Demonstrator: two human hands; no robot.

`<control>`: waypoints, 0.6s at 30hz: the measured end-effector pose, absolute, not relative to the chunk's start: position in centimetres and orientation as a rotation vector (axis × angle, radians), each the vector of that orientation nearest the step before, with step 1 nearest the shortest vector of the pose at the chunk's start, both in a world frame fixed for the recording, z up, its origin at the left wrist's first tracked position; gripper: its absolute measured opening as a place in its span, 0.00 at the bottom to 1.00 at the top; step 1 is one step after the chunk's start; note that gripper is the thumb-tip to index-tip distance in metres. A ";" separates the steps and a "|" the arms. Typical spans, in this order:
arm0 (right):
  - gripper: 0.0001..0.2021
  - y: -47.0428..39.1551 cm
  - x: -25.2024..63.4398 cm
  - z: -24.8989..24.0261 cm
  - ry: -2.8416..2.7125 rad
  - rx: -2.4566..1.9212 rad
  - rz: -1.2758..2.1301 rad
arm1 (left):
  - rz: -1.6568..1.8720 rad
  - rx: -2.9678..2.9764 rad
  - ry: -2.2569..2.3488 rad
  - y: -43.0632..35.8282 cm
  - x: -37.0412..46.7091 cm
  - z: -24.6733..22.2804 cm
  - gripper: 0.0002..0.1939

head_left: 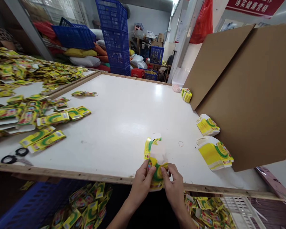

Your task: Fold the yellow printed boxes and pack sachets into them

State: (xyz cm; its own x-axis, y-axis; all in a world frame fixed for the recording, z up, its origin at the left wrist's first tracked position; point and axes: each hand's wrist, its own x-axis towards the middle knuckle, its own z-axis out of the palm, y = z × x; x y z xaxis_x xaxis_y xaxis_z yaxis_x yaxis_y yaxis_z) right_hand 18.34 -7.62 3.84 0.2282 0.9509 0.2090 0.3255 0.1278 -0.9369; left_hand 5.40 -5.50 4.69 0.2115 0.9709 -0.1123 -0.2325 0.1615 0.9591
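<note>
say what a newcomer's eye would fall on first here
Probably the left hand and right hand, holding a yellow-green carton at the near edge of the white table. Then the tall brown cardboard on the right and the yellow packs heaped at left. Blue crates stand stacked beyond the table.

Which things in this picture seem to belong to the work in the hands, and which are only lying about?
Seem to belong:
yellow carton, held by left hand and right hand
carton stacks at the right
loose cartons at the left

Probably just lying about:
scissors near the table edge
blue crates, stacked behind
red stool
</note>
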 end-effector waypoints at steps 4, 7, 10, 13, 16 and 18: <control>0.14 -7.7 19.0 3.6 -1.174 -1.289 0.955 | 1.010 1.143 0.935 -5.9 4.3 5.1 0.29; 0.22 -7.9 19.8 3.5 -1.162 -1.141 1.077 | 0.929 1.095 0.748 -5.9 3.1 5.9 0.31; 0.15 -8.2 20.6 3.7 -1.240 -1.109 1.180 | 0.820 1.040 0.637 -5.9 2.2 6.2 0.27; 0.12 -8.3 21.0 4.1 -1.335 -1.151 1.202 | 0.742 0.982 0.590 -6.0 2.2 5.8 0.19; 0.16 -8.2 21.0 4.3 -1.377 -1.190 1.111 | 0.740 0.966 0.594 -6.2 2.6 5.4 0.20; 0.11 -8.2 20.8 4.1 -1.304 -1.183 1.076 | 0.777 0.968 0.612 -6.4 2.9 5.4 0.30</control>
State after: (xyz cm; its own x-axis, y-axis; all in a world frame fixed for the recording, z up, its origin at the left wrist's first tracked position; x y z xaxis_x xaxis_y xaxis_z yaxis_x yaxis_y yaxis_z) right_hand 20.82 -8.17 4.12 0.0109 0.9931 0.1165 0.0738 0.1154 -0.9906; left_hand 2.86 -6.35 5.37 0.5841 0.8037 -0.1141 -0.3002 0.3444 0.8895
